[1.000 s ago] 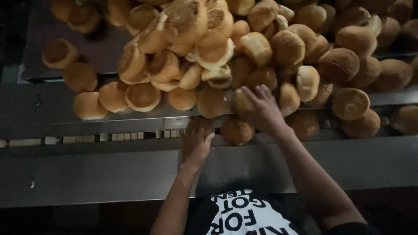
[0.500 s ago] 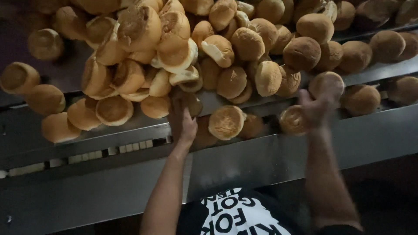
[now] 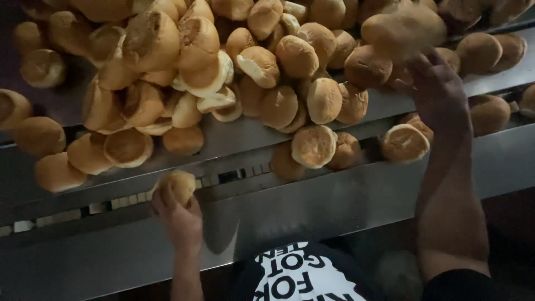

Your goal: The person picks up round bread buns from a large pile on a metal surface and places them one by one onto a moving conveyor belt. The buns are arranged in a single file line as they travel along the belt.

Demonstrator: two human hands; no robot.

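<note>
Above the left hand [image 3: 179,218], a round golden-brown bread roll [image 3: 177,185] is clasped in its fingers; beyond the spread right hand [image 3: 440,95], a larger blurred roll [image 3: 402,27] is touched at the fingertips.

The left hand [image 3: 179,214] now sits lower and further left than half a second ago, off the pile and closed around a single bun [image 3: 177,185] at the metal ledge [image 3: 312,206]. The right hand [image 3: 440,92] is higher, up against a blurred bun [image 3: 402,29] at the heap's [image 3: 234,72] right side.
</note>
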